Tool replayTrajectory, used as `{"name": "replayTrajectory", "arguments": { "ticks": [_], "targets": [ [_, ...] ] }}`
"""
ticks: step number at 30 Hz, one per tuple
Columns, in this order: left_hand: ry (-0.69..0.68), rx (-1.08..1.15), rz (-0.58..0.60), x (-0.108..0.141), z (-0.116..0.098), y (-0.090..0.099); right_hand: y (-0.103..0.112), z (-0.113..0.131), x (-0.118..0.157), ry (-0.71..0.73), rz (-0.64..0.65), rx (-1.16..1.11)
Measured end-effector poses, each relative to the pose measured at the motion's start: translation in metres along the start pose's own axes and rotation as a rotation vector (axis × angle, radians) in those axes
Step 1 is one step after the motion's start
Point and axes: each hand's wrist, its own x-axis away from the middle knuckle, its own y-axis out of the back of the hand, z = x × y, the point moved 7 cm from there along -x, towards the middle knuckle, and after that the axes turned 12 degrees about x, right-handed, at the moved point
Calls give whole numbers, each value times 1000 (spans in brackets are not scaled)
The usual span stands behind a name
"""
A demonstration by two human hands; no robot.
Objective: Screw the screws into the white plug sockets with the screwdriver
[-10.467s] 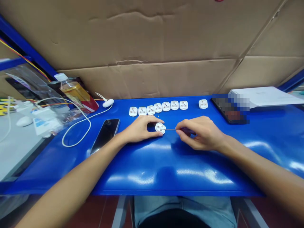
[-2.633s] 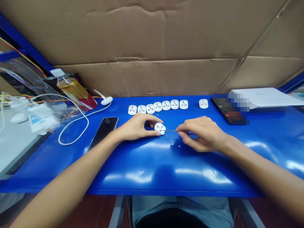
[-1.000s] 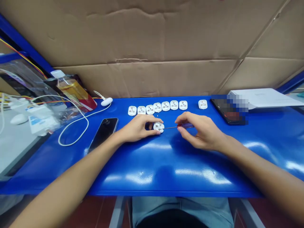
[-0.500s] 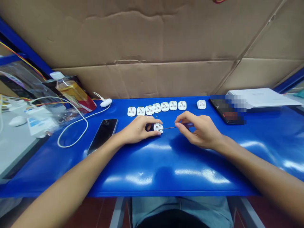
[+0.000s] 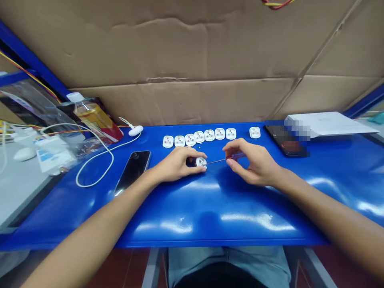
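Note:
My left hand grips a small white round plug part between thumb and fingers over the blue table. Metal pieces show on the part's face. In my right hand is a screwdriver with a reddish see-through handle, held between thumb and fingertips. Its thin shaft points left, and the tip meets the right side of the white part. Behind my hands lies a row of several similar white parts, with one more apart to the right.
A phone and a looped white cable lie left of my left arm. A bottle stands at the back left. To the right are a black device and a white box. Cardboard rises behind the table.
The screwdriver handle shows more clearly between my right fingers, and its shaft slopes slightly more. My left hand keeps its hold on the white part. The view has shifted a little.

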Motion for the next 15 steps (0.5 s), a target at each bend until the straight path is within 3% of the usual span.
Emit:
{"name": "replayTrajectory", "arguments": {
  "ticks": [6, 10, 15],
  "targets": [
    [18, 6, -1, 0, -1, -1, 2, -3, 0, -48, -38, 14],
    [40, 14, 7, 0, 0, -1, -1, -2, 0, 0, 42, -11],
    [17, 29, 21, -1, 1, -2, 3, -2, 1, 8, -17, 76]
  ]
}}
